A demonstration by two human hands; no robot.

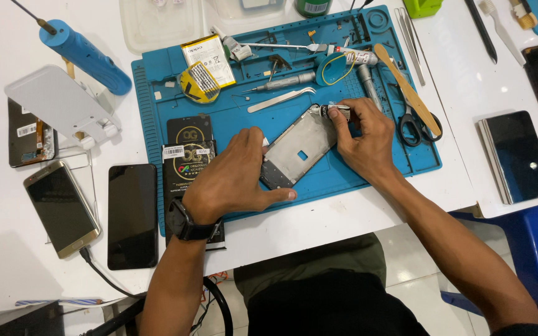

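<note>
On the blue mat (pixel 368 168), the left hand (pixel 238 177) clamps the grey phone frame (pixel 297 152) flat (wrist in a black watch (pixel 188 224)), while the right hand (pixel 362 137) pinches a small tube (pixel 334 111) at the frame's upper corner, beside scissors (pixel 415 124).

Two bare hands are at work, the left hand (pixel 235 171) and the right hand (pixel 362 134), on one metal phone frame (pixel 297 152). One blue repair mat (pixel 368 168), one pair of scissors (pixel 415 121), one pair of tweezers (pixel 281 98) and one battery (pixel 210 57) show. Two phones lie beside the mat, a gold phone (pixel 60 208) and a black phone (pixel 132 214).
</note>
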